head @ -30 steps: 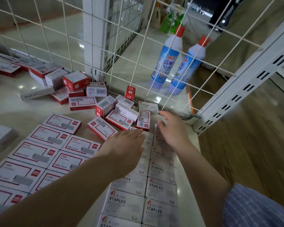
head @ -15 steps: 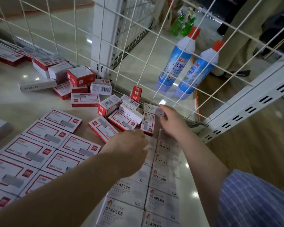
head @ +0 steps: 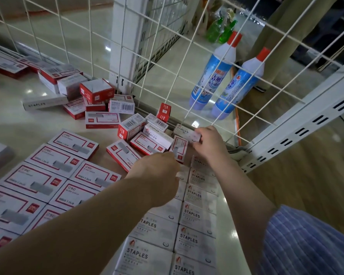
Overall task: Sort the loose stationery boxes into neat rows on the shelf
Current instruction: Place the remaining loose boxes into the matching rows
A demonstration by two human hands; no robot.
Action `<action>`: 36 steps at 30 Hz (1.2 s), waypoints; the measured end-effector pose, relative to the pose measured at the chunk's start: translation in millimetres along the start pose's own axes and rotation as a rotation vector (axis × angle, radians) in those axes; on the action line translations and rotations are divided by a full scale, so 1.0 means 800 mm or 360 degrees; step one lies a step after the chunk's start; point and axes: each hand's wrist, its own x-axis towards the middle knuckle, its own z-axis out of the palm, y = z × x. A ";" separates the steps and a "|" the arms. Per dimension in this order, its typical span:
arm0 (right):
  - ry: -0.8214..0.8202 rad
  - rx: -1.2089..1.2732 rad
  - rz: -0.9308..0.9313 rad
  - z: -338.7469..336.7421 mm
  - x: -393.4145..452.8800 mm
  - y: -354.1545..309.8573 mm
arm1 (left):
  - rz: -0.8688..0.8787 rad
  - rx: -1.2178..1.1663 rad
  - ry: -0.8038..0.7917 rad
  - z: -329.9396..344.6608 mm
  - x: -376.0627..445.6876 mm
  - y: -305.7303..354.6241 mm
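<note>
At the back right corner of the shelf [head: 12, 124], hard against the wire grid [head: 167, 62], your right hand [head: 209, 144] has its grip clamped on a small white staples box [head: 184, 132], thumb and fingers pinching its near end while the far end rests by the loose heap. Your left hand [head: 159, 175] hangs just short of a red-and-white box standing on edge [head: 180, 145], with the fingers curled under and out of sight, so you cannot tell whether that grip is together or holding anything. Left of your hands lies the loose heap [head: 145, 132] of small red-and-white boxes, tilted and overlapping, and further left a second jumble [head: 81, 96] with an open red carton on top. Under your forearms two neat rows of white boxes marked STAPLES [head: 193, 215] run toward you, touching side by side. To their left, larger flat red-bordered boxes [head: 54, 171] sit in tidy rows. Beyond the grid two blue bottles with red caps [head: 216, 70] stand on the floor, with green bottles [head: 220, 30] behind them. A blue striped sleeve [head: 306, 243] shows at the lower right.
</note>
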 end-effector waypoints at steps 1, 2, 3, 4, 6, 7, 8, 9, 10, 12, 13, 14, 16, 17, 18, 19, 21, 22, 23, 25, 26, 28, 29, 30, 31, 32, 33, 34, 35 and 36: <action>0.0021 -0.0004 0.0008 -0.001 -0.003 0.000 | -0.0010 0.0010 -0.0009 0.001 0.000 0.000; 0.0046 0.0006 0.0021 -0.002 -0.006 0.001 | -0.0016 0.0009 -0.0024 0.001 -0.001 0.001; 0.0074 0.0033 0.0035 -0.003 -0.010 0.001 | -0.0020 -0.0010 -0.0049 0.000 -0.003 0.001; 0.0102 0.0073 0.0050 -0.004 -0.013 0.003 | -0.0016 -0.0032 -0.0084 -0.001 -0.005 0.002; 0.0148 0.0175 0.0089 -0.007 -0.022 0.006 | 0.0016 -0.0061 -0.0160 -0.007 -0.011 0.003; 0.0169 0.0218 0.0118 -0.010 -0.026 0.007 | 0.0022 -0.0084 -0.0175 -0.011 -0.015 0.004; 0.0194 0.0249 0.0150 -0.012 -0.030 0.010 | 0.0010 -0.0127 -0.0172 -0.016 -0.019 0.003; 0.0234 0.0273 0.0177 -0.015 -0.034 0.012 | -0.0013 -0.0183 -0.0155 -0.020 -0.022 0.002; 0.0278 0.0296 0.0197 -0.017 -0.038 0.014 | -0.0038 -0.0241 -0.0125 -0.024 -0.025 0.001; 0.0349 0.0361 0.0204 -0.021 -0.047 0.016 | -0.0085 -0.0335 -0.0032 -0.028 -0.029 -0.003; 0.0368 0.0393 0.0194 -0.023 -0.051 0.015 | -0.0117 -0.0371 0.0027 -0.029 -0.030 -0.004; 0.0375 0.0419 0.0179 -0.025 -0.057 0.014 | -0.0155 -0.0422 0.0085 -0.029 -0.031 -0.006; 0.0360 0.0471 0.0120 -0.026 -0.071 0.011 | -0.0227 -0.0592 0.0190 -0.028 -0.034 -0.009; 0.0339 0.0511 0.0079 -0.026 -0.079 0.009 | -0.0258 -0.0683 0.0237 -0.028 -0.035 -0.010; 0.0311 0.0559 0.0047 -0.026 -0.088 0.007 | -0.0277 -0.0748 0.0279 -0.027 -0.037 -0.010; 0.0276 0.0607 0.0021 -0.027 -0.099 0.004 | -0.0284 -0.0787 0.0313 -0.026 -0.037 -0.011; 0.0220 0.0698 -0.0035 -0.028 -0.122 -0.001 | -0.0276 -0.0837 0.0365 -0.022 -0.040 -0.010; 0.0207 0.0731 -0.0076 -0.029 -0.132 -0.003 | -0.0267 -0.0865 0.0380 -0.021 -0.041 -0.009; 0.0194 0.0748 -0.0111 -0.029 -0.142 -0.006 | -0.0256 -0.0900 0.0383 -0.019 -0.044 -0.009; 0.0185 0.0783 -0.0164 -0.030 -0.159 -0.010 | -0.0222 -0.0991 0.0368 -0.016 -0.048 -0.007; 0.0178 0.0814 -0.0161 -0.030 -0.165 -0.010 | -0.0209 -0.1028 0.0354 -0.015 -0.051 -0.006; 0.0157 0.0861 -0.0149 -0.029 -0.173 -0.010 | -0.0209 -0.1055 0.0330 -0.011 -0.054 -0.003; 0.0148 0.0865 -0.0148 -0.029 -0.176 -0.010 | -0.0218 -0.1058 0.0323 -0.010 -0.056 -0.002; 0.0143 0.0868 -0.0146 -0.029 -0.179 -0.009 | -0.0227 -0.1060 0.0323 -0.009 -0.057 0.000; 0.0137 0.0878 -0.0137 -0.029 -0.180 -0.008 | -0.0233 -0.1069 0.0333 -0.007 -0.059 0.001; 0.0132 0.0897 -0.0127 -0.030 -0.182 -0.007 | -0.0235 -0.1090 0.0349 -0.006 -0.060 0.003; 0.0125 0.0918 -0.0118 -0.031 -0.183 -0.006 | -0.0240 -0.1114 0.0363 -0.006 -0.061 0.004; 0.0128 0.0944 -0.0113 -0.032 -0.184 -0.005 | -0.0243 -0.1124 0.0370 -0.005 -0.061 0.005; 0.0140 0.0971 -0.0105 -0.033 -0.185 -0.004 | -0.0245 -0.1117 0.0372 -0.004 -0.062 0.006; 0.0158 0.1003 -0.0094 -0.034 -0.185 -0.004 | -0.0247 -0.1106 0.0376 -0.003 -0.062 0.007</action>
